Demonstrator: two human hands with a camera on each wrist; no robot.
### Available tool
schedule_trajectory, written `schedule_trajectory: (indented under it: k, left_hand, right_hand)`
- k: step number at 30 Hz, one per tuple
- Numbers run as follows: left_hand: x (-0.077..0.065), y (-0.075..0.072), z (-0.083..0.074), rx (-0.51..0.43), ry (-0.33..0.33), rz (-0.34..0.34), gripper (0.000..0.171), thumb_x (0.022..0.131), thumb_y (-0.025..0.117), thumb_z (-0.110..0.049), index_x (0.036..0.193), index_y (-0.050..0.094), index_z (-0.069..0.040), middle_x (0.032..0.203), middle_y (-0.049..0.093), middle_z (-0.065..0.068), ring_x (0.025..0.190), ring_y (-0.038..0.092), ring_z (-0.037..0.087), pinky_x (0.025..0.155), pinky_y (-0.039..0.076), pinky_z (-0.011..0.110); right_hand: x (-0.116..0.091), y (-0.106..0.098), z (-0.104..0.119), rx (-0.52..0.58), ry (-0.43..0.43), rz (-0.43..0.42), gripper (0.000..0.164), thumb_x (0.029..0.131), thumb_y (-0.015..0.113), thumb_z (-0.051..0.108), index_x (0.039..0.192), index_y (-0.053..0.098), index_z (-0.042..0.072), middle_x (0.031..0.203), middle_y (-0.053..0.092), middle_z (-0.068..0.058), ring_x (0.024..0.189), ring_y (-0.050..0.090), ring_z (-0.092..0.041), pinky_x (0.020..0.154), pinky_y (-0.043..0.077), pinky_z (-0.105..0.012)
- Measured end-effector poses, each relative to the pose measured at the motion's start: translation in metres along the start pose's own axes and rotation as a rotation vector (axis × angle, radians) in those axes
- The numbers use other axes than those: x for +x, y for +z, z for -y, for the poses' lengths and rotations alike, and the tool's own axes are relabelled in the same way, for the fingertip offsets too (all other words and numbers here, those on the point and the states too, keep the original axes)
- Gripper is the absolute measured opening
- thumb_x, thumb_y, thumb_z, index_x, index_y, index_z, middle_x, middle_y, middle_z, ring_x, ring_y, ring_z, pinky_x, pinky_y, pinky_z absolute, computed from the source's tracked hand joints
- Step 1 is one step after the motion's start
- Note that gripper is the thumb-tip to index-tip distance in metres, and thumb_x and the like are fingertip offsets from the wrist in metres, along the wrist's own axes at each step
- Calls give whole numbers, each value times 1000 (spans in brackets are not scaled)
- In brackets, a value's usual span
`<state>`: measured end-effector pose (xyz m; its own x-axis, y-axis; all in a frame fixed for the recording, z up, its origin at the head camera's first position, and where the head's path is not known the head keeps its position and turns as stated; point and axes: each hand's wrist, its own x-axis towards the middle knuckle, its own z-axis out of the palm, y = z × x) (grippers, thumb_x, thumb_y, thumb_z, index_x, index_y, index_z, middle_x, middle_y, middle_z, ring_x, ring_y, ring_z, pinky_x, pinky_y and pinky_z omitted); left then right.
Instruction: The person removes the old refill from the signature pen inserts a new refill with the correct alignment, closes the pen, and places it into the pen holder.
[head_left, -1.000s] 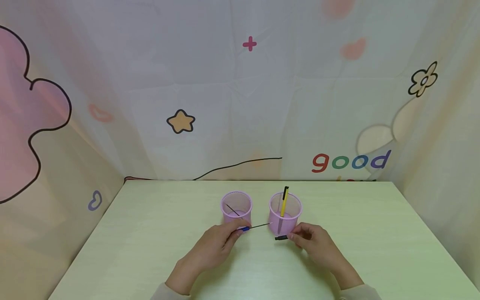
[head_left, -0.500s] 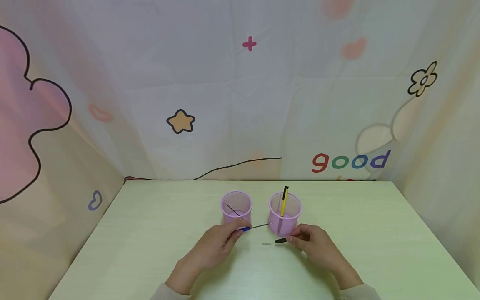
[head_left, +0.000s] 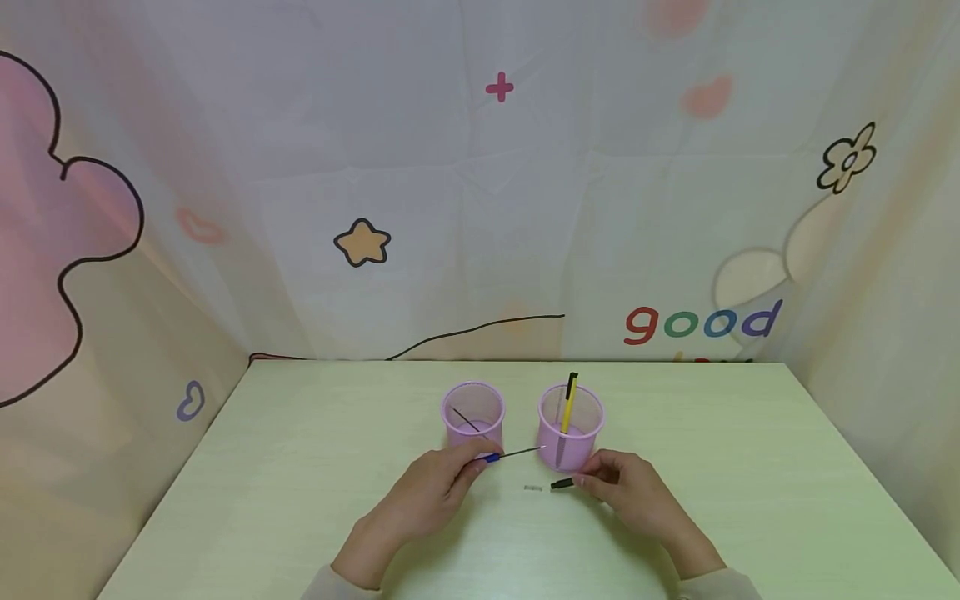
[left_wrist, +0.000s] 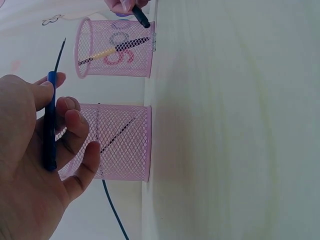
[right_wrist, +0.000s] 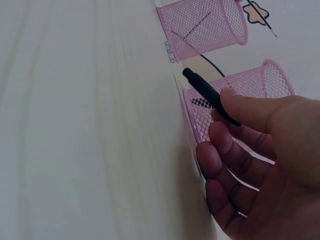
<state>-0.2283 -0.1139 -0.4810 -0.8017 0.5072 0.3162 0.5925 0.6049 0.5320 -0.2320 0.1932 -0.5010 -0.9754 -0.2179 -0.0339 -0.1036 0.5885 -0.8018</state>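
Left hand: fingers pinch the blue pen piece, beyond and left of the spring. Right hand: fingers pinch the black tube, just right of the spring. The spring lies on the table.

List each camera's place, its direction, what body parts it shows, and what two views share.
Head: on the head, facing forward and down at the table; left hand, right hand and sleeves show.
Left wrist: on that wrist, looking over a blue pen barrel toward two pink mesh cups; left hand and some right-hand fingers show.
Right wrist: on that wrist, looking over a black pen part toward the cups; right hand shows.
Shared: both wrist views show the cups and spring.
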Motion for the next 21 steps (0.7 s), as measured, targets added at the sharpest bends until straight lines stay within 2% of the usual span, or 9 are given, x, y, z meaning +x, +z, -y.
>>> schedule_trajectory:
  k: [13, 21]
  left_hand:
    - [0, 0, -1, 1, 8, 1, 23, 105, 46, -28, 124, 58, -34, 104, 71, -10, 76, 55, 5, 76, 49, 27]
    - [1, 0, 0, -2, 5, 5, 23, 105, 46, -28, 124, 59, -33, 103, 71, -9, 74, 55, 6, 74, 49, 26]
  right_hand:
    - [0, 4, -2, -54, -3, -21, 6, 88, 74, 24, 90, 70, 21, 80, 64, 5, 74, 53, -9, 66, 43, -21]
    - [-1, 5, 2, -75, 33, -40, 6, 86, 76, 21, 88, 70, 22, 78, 61, 5, 75, 52, -10, 67, 42, -22]
